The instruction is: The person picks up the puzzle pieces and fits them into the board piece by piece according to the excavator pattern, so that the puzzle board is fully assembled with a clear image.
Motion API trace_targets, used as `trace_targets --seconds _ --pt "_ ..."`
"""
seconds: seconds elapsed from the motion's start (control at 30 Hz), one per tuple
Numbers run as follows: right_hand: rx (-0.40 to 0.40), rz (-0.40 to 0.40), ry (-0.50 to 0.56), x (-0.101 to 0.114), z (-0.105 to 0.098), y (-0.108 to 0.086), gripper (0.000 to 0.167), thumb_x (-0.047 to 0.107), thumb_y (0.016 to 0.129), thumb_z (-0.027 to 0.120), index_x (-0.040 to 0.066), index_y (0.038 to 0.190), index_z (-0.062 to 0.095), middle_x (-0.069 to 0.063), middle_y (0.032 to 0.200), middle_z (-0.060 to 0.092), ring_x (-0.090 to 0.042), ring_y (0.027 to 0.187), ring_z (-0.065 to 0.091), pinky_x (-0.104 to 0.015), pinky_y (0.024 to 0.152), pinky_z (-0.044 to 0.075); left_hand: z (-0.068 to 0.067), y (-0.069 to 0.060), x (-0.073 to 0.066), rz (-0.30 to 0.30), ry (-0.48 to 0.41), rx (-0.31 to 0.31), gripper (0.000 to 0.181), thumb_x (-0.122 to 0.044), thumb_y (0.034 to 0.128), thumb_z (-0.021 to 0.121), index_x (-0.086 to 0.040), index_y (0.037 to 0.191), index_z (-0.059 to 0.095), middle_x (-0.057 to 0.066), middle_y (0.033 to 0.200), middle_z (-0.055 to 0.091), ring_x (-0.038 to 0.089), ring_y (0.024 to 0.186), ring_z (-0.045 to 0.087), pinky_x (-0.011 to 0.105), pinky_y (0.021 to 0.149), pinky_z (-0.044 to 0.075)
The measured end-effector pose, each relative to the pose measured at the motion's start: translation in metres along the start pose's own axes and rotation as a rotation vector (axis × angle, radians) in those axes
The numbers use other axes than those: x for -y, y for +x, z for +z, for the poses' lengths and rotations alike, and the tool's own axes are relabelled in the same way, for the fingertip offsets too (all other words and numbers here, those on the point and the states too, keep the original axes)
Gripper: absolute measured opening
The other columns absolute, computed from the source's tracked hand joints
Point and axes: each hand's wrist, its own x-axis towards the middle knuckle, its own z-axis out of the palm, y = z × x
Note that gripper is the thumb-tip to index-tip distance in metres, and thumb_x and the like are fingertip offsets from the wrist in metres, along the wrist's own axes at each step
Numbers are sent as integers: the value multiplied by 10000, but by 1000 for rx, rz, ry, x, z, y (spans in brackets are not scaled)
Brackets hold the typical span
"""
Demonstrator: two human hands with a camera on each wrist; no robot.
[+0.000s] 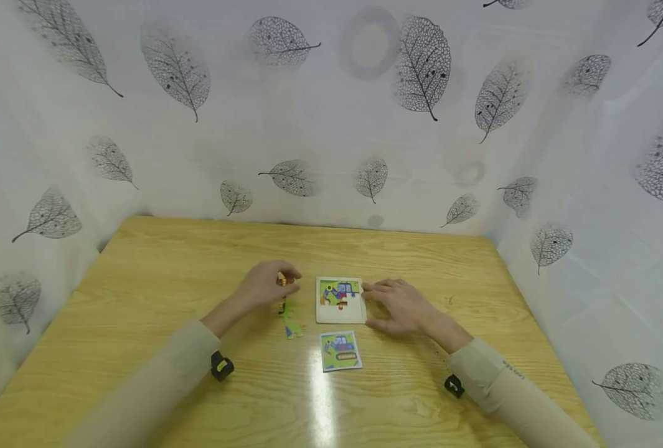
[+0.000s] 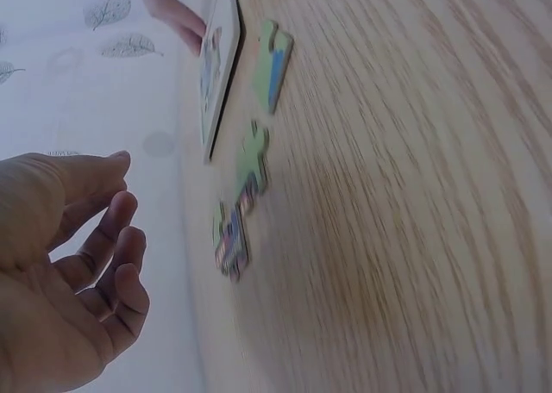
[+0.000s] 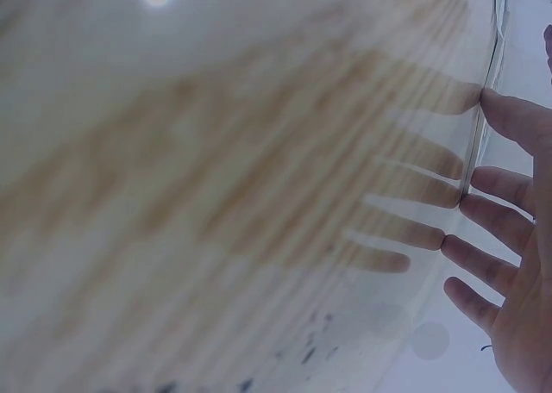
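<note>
My left hand [image 1: 268, 283] hovers over several loose puzzle pieces [image 1: 292, 326], its fingers loosely bent. In the left wrist view no piece shows between the thumb and fingers of the left hand [image 2: 78, 264], and the green and patterned puzzle pieces [image 2: 231, 242] lie on the table beyond it. To their right is a puzzle tray [image 1: 339, 316], its upper part filled with joined pieces showing a blue vehicle. My right hand [image 1: 404, 306] rests at the tray's right edge, fingers spread and fairly straight. Fingertips of the right hand [image 3: 517, 238] touch the tabletop by that edge.
A square picture card [image 1: 340, 351] with the vehicle design lies just in front of the tray. The wooden table [image 1: 197, 261] reaches back to a white leaf-print curtain [image 1: 320, 112], which also stands along both sides.
</note>
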Motion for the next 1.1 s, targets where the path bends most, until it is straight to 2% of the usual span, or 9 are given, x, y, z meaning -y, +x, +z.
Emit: trace_targets --seconds 0.23,0.47,0.6,0.7,1.1 --pt "-5 -2 -4 0 0 0 611 534 971 664 164 1456 624 -56 1602 549 -355 1412 570 -591 1174 448 -13 -15 22 -26 -3 -40 242 -194 966 757 -51 1161 754 81 1041 764 147 830 656 305 753 551" --pt "-2 -2 0 0 0 0 616 539 973 660 165 1461 619 -59 1603 548 -363 1414 567 -600 1176 443 -15 -25 37 -68 28 -50 250 -210 977 740 -41 1162 748 112 1077 763 226 926 713 440 873 605" --pt "-2 1 6 0 0 0 620 543 974 657 166 1464 617 -59 1606 544 -366 1417 565 -599 1183 437 -11 -25 42 -114 40 -33 290 -251 984 730 -58 1200 734 110 1135 754 264 1031 706 487 948 590" --pt "-2 4 11 1 0 0 618 541 973 659 167 1463 618 -58 1607 542 -367 1418 564 -598 1186 434 -6 -23 44 -124 48 -17 328 -263 978 735 -45 1222 720 121 1158 747 278 1066 696 501 976 582" --pt "-3 7 24 1 0 -1 613 534 971 667 164 1457 622 -60 1608 541 -367 1419 562 -601 1184 435 3 -16 45 -134 118 -3 310 -272 937 758 -63 1166 753 111 1127 736 272 1045 689 510 984 570"
